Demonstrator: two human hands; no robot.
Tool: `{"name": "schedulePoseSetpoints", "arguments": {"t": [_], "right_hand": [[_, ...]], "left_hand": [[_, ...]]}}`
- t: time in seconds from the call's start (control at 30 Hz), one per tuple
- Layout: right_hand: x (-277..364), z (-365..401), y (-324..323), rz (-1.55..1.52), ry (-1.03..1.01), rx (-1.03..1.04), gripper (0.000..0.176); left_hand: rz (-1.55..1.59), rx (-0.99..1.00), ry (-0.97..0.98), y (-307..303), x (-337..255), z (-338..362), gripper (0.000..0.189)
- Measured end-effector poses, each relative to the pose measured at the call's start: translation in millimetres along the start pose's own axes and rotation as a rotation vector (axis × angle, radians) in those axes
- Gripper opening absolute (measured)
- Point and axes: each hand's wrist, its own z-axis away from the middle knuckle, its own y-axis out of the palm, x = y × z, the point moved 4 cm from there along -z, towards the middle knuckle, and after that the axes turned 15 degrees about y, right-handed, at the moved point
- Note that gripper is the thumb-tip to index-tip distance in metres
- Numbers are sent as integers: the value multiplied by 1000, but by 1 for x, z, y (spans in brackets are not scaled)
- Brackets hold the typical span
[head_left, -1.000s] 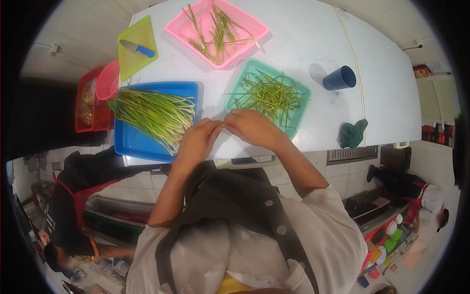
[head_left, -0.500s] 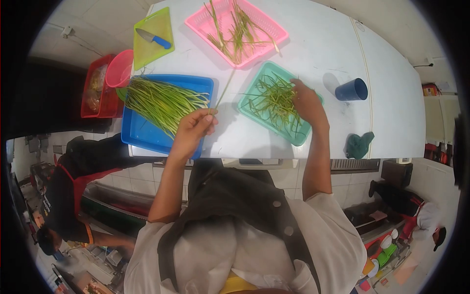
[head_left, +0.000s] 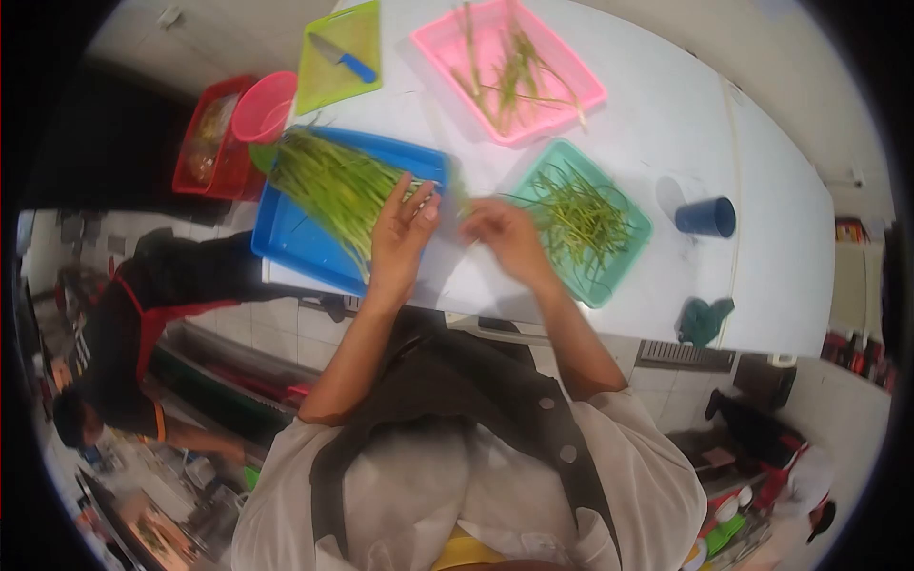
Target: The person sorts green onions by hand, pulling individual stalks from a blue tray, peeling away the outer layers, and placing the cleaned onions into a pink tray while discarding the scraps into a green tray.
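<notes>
My left hand [head_left: 400, 233] lies over the near right corner of a blue tray [head_left: 286, 257], fingers spread, touching a pile of long green stalks [head_left: 328, 181]. My right hand [head_left: 505, 238] hovers over the white table [head_left: 762, 143] between the blue tray and a teal tray [head_left: 609, 285] of shorter green stalks [head_left: 581, 219]. Its fingers curl towards the left hand. Blur hides whether they pinch a stalk.
A pink basket [head_left: 571, 105] with a few stalks stands at the back. A green cutting board [head_left: 333, 81] carries a blue-handled knife [head_left: 345, 60]. A pink bowl [head_left: 262, 107] and red crate [head_left: 205, 143] sit far left. A blue cup [head_left: 706, 217] and green cloth [head_left: 705, 319] lie right. Another person [head_left: 124, 324] works below left.
My right hand left the teal tray and came back to the middle. My left hand, which held one stalk up, now rests with spread fingers on the pile.
</notes>
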Motion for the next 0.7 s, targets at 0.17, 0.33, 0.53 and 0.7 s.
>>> {"name": "schedulePoseSetpoints", "arguments": {"t": [0.17,0.33,0.53,0.7], "right_hand": [[115,-28,-60,730,-470,-715,39],[174,-43,-2,666,-714,-623,32],[27,-101,135,1260,-200,153,30],[-14,-96,161,1309,-178,-15,36]], "left_hand": [[-117,77,-54,-43,-5,10,41],[-141,237,-119,-58,-2,41,34],[-71,433,-280,-78,-28,70,35],[-20,359,-221,-125,-38,69,36]]}}
